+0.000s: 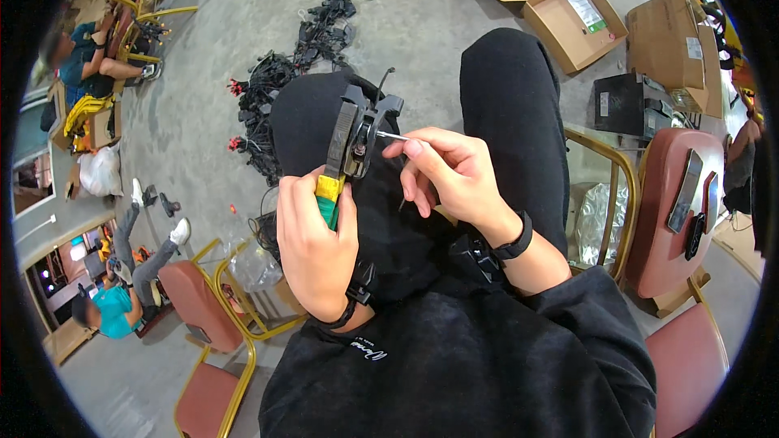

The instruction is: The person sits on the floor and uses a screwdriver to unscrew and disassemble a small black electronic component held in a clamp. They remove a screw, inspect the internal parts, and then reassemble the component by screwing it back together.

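Note:
My left hand (316,247) is wrapped round the yellow-and-green end of a black mechanical device (352,134), held upright over my lap. A short black cable rises from its top. My right hand (445,169) is closed, thumb and index finger pinching a thin metal rod (390,135), whose left end meets the side of the device; that tip is hard to make out. Black wrist straps with small units are on both wrists, above my black-clothed lap.
Tangled black devices (268,113) lie on the floor ahead. An open cardboard box (552,49), a closed carton (667,45) and a black case (618,105) are at right. Chairs (682,186) flank me, one bearing small objects. Two people (114,312) (81,61) sit at left.

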Demonstrator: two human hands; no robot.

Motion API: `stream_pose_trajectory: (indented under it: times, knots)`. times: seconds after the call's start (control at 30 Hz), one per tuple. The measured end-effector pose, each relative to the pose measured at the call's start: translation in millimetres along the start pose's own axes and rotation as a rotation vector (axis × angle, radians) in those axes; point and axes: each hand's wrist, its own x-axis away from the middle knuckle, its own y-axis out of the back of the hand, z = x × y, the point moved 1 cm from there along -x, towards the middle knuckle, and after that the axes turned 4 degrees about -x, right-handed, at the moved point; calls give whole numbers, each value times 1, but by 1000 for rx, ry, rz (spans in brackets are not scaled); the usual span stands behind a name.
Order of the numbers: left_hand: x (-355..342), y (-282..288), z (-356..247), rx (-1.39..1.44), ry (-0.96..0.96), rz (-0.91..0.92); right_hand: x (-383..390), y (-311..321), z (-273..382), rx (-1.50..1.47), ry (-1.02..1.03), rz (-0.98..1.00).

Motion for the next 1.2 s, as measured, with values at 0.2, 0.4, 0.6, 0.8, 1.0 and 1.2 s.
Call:
stream_pose_trajectory:
  times: [0.2,0.4,0.6,0.8,1.0,1.2]
  knots:
    - [-2,-3,-2,23,-6,-12,0,4,6,-68,-65,29]
    - [-3,-4,-3,11,10,-2,1,5,5,-53,-62,9]
    - [-3,-6,-4,5,13,-16,2,3,1,206,99,-91]
    - [-3,-4,-1,42,16,0,-6,10,5,897,703,-125]
    - [-5,-3,-1,61,-2,11,-7,11,4,798,691,-130]
    - [-4,-2,-1,48,18,11,1,7,12,497,351,-52]
